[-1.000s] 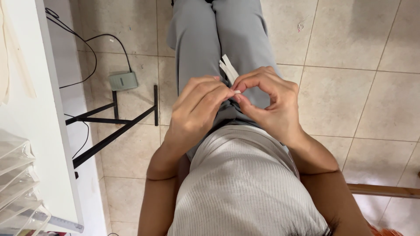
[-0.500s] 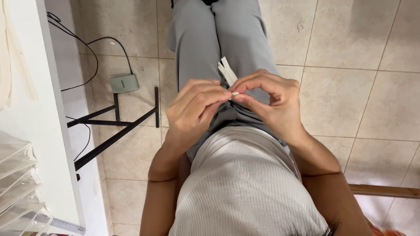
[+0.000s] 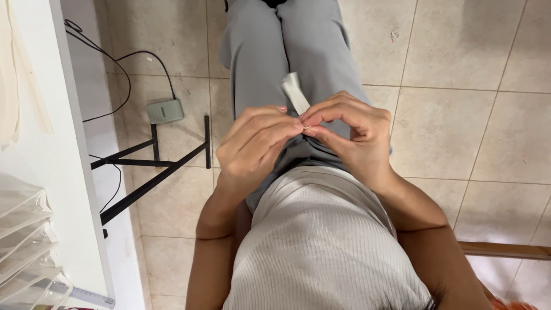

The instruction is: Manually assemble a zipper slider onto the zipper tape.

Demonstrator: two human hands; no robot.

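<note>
**Inspector A:** Strip (image 3: pixel 295 92), head view: a small white piece, paper or fabric, I cannot tell which. It sticks up past the fingertips of both hands, above the grey trousers (image 3: pixel 298 46), with its lower end hidden between the fingers.

**Inspector B:** State of the hands?

**Inspector A:** Left hand (image 3: pixel 252 146): fingers together, tips pinched at the base of the strip. Right hand (image 3: pixel 353 135): thumb and forefinger closed on the same spot, other fingers curled in. The two sets of fingertips touch each other there. Whether something smaller is also held at the pinch is too small to tell.

**Inspector B:** Position?

**Inspector A:** Both hands are held in front of the body, above the lap, clear of any surface. A ribbed pale top (image 3: pixel 321 247) fills the lower middle.

**Inspector B:** Surroundings?

**Inspector A:** Beige tiled floor (image 3: pixel 459 132). At left, a white worktop (image 3: pixel 40 172) edge, with clear plastic trays (image 3: pixel 23 241) stacked at its lower corner. On the floor beside it are a black metal frame (image 3: pixel 155 166), a small grey box (image 3: pixel 165 110) and a black cable (image 3: pixel 115 63) running to the box. All are well apart from the hands.
</note>
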